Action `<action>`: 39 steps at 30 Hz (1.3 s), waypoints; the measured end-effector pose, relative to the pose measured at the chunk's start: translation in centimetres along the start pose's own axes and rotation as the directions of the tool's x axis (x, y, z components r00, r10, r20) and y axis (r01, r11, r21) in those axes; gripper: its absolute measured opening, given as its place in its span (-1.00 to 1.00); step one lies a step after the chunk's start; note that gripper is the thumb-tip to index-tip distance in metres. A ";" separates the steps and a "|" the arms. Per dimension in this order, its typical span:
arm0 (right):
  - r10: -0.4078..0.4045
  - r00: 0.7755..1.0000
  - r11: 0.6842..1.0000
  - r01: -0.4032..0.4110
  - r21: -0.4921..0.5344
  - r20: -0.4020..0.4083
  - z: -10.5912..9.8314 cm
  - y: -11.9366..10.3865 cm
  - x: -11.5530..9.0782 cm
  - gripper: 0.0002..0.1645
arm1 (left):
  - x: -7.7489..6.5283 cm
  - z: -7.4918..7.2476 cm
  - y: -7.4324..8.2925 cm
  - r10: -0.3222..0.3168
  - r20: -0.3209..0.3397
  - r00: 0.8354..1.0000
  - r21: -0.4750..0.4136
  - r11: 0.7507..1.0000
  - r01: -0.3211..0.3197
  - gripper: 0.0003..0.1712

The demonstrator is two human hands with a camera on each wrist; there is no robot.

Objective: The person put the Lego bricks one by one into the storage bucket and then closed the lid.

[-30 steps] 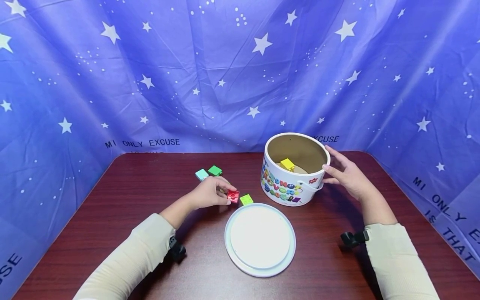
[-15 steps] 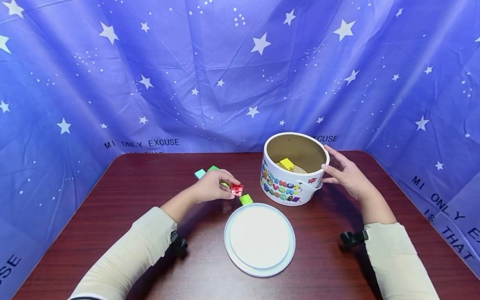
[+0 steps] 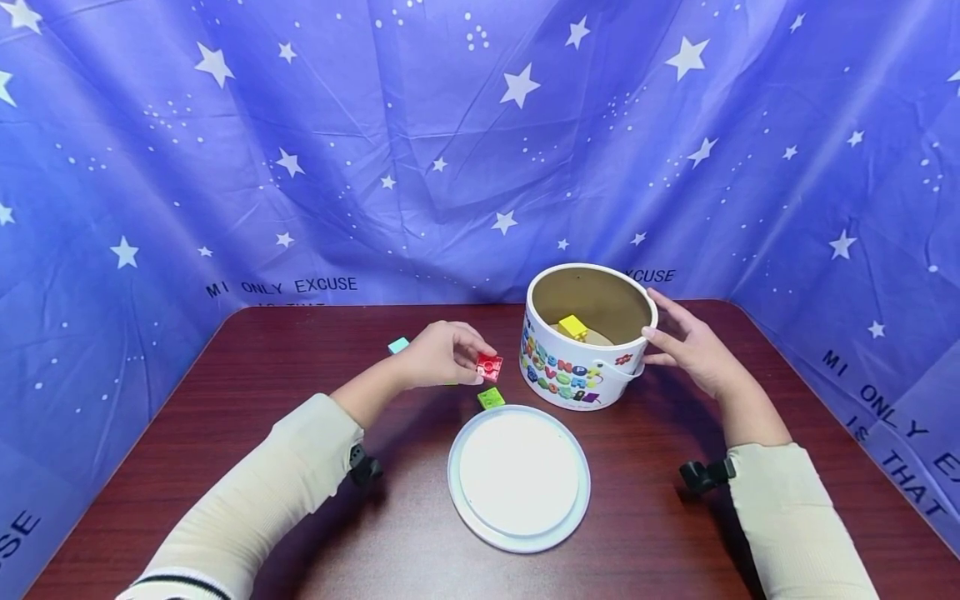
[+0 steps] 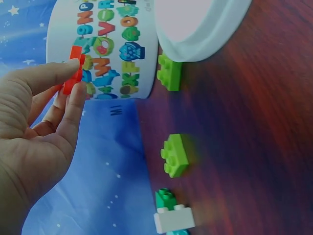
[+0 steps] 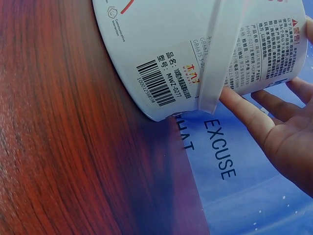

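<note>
My left hand [image 3: 442, 357] pinches a red toy brick [image 3: 490, 367] between thumb and fingertips, raised above the table and just left of the bucket. In the left wrist view the brick [image 4: 74, 70] appears edge-on against the bucket's printed side. The white bucket [image 3: 558, 375] stands upright with its mouth uncovered, and a yellow brick [image 3: 572, 327] shows inside. At its right side, the fairly straight fingers of my right hand [image 3: 693, 350] touch the outer wall near the rim. The right wrist view shows these fingers beside the bucket's white handle [image 5: 217, 63].
A round white lid [image 3: 519, 479] lies in front of the bucket. A lime brick [image 3: 491, 398] sits at its far edge. Another lime brick [image 4: 174, 155], a green brick [image 4: 165, 198], a white brick [image 4: 174, 220] and a turquoise brick [image 3: 398, 344] are further left, partly behind my left hand.
My left hand has lifted the red brick and carried it rightward and away from me, toward the bucket. The right hand has stayed at the bucket's side.
</note>
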State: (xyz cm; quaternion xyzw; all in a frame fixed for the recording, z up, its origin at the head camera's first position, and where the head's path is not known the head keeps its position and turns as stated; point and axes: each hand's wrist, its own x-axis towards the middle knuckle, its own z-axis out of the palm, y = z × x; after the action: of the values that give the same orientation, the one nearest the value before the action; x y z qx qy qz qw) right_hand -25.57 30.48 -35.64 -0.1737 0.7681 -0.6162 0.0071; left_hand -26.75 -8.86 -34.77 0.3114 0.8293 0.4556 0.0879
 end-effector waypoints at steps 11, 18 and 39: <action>0.006 1.000 1.000 -0.006 0.010 -0.004 0.1 -0.1 -0.1 -0.18 | 1.4 0.0 2.6 0.039 0.014 0.999 0.017 0.999 -0.039 -0.58; 0.007 1.000 1.000 -0.007 0.005 -0.004 0.1 -0.1 0.0 -0.18 | 2.6 -0.2 4.3 0.054 0.021 0.998 0.036 0.998 -0.055 -0.59; 0.008 1.000 1.000 -0.008 -0.003 -0.001 0.0 -0.2 -0.1 -0.17 | 7.1 0.1 7.8 0.040 0.021 0.999 0.088 0.995 -0.041 -0.59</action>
State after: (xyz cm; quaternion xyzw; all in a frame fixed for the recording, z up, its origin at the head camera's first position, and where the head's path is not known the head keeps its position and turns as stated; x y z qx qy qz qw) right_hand -25.43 30.44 -35.49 -0.1704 0.7699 -0.6150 0.0089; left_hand -28.92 -1.52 -27.46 0.3361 0.8412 0.4173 0.0727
